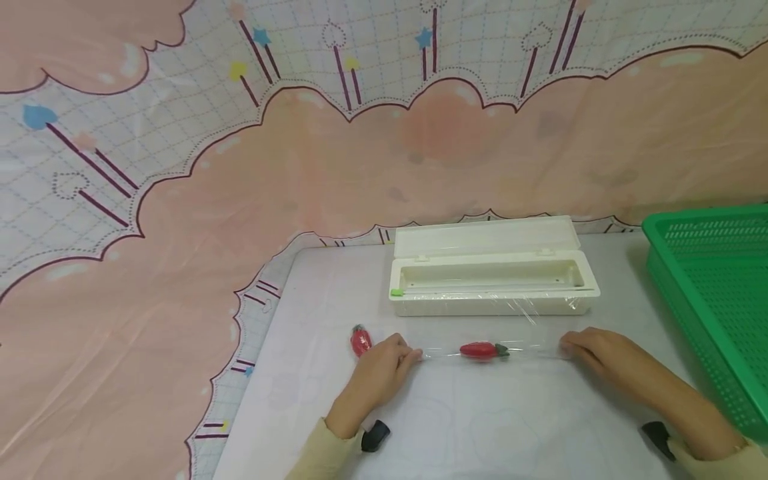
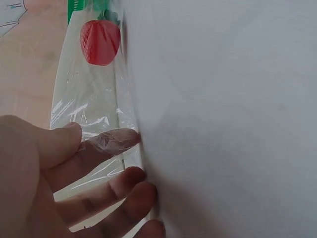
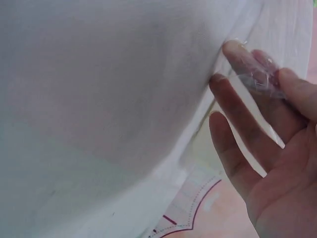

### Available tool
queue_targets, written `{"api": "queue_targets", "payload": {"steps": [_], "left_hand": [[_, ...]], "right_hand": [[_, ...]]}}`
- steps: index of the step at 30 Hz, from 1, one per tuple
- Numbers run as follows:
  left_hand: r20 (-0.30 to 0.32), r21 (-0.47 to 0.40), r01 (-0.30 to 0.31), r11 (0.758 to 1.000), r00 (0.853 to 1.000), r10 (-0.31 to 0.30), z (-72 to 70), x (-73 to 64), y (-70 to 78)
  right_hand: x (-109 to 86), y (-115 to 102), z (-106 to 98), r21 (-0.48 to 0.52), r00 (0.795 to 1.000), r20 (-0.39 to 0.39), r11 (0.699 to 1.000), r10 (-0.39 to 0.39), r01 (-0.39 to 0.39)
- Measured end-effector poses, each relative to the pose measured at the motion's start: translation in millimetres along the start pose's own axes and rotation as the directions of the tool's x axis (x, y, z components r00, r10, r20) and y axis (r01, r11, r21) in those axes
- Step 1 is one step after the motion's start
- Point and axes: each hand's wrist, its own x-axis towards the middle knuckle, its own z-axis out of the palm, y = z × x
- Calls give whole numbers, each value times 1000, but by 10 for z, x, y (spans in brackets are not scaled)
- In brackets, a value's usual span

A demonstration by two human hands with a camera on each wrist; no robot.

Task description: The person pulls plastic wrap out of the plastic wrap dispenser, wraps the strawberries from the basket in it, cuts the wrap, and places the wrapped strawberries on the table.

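A strip of clear plastic film stretches sideways between both hands above the white table, with a red strawberry at its middle, green leaves toward the right. My left hand pinches the film's left end between thumb and index finger; the other fingers are loosely bent in the left wrist view. At the opposite end, my right hand pinches the gathered film with thumb and forefinger. Just beyond the left hand lies a second red strawberry, partly hidden by that hand, with a shiny surface.
Behind the hands stands a long white cling-film box, its lid raised and a green slider on its front left. A green mesh basket sits at the right edge. A patterned pink cloth covers the background.
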Motion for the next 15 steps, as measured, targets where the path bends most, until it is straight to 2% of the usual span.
{"api": "queue_targets", "payload": {"steps": [7,15], "left_hand": [[4,-33,118,992,993,-118,-14,109,44],[0,-76,191,979,981,-192,-34,206,99]], "right_hand": [[110,-38,11,-26,999,-25,999,32,-33],[155,-43,23,15,995,-34,996,91,-90]]}}
